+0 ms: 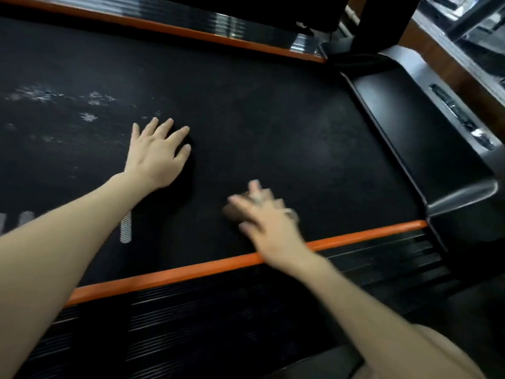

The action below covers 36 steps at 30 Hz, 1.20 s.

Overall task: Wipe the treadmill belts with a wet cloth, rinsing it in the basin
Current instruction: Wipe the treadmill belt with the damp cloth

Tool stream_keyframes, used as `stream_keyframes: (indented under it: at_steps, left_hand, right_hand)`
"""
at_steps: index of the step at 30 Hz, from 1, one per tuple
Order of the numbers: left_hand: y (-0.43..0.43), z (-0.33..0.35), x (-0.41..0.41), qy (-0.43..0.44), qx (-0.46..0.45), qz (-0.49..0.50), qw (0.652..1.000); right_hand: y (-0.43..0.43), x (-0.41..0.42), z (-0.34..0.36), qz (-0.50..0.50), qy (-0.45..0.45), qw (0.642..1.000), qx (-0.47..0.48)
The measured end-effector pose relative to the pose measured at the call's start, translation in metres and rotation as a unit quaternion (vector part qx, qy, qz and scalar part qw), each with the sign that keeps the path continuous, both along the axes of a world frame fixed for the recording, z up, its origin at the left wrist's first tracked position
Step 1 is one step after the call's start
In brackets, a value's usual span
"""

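Note:
The black treadmill belt [246, 119] fills the middle of the view, with pale dusty marks at its left. My left hand [155, 154] lies flat on the belt with its fingers spread and straight. My right hand [262, 217], blurred by motion, presses a small brownish cloth [232, 213] onto the belt close to the near orange rail; the cloth shows under the fingers and its shape is unclear. No basin is in view.
Orange rails [207, 266] run along both long sides of the belt, with ribbed black side steps [191, 324] outside them. The black motor cover [426, 149] closes the belt's right end. Another machine's frame stands at the upper right.

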<state>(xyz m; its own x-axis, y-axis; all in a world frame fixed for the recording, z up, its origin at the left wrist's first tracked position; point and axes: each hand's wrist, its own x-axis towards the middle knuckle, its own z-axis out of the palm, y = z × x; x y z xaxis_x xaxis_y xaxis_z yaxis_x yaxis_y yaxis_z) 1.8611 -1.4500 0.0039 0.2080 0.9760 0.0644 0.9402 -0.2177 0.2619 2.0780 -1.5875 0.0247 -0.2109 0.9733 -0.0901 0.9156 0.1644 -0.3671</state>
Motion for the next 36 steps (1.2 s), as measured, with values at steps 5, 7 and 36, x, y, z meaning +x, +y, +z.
stream_keyframes:
  at_steps: [5, 7, 36]
  left_hand:
    - [-0.010, 0.005, -0.044, 0.035, 0.022, 0.035, 0.999]
    - [-0.015, 0.000, -0.066, 0.064, 0.000, 0.055, 0.996]
    - [-0.025, -0.018, -0.073, 0.065, 0.020, 0.060, 0.996]
  right_hand:
    - [0.021, -0.044, -0.001, 0.201, 0.015, 0.979, -0.028]
    - [0.047, -0.024, -0.003, 0.159, 0.015, 0.987, -0.016]
    - [0.056, -0.052, -0.013, 0.265, 0.076, 0.961, 0.017]
